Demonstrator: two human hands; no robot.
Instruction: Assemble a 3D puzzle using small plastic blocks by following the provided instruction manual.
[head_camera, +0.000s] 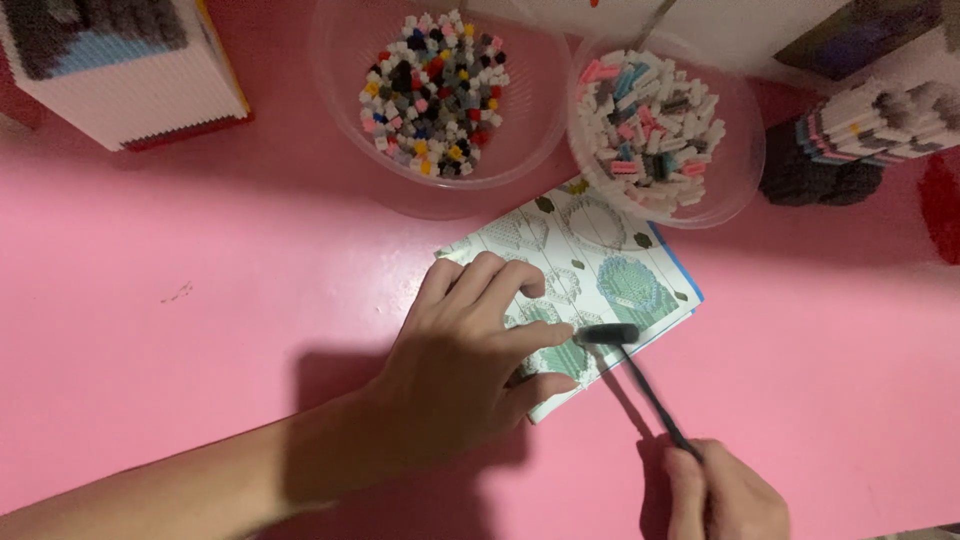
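Below, left hand (460, 360) flat on green-printed booklet (600, 290), right hand (725, 495) grip holding small black hammer (640, 375).

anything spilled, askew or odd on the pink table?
Nothing spilled: the small blocks sit inside both clear bowls. The instruction sheet lies skewed to the table edge, pinned by the left hand. The right hand holds a small black hammer over it. No damage visible.

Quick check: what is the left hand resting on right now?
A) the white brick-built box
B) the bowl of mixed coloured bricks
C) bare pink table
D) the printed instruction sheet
D: the left hand lies flat on the instruction sheet, fingertips beside the small hammer held by the right hand.
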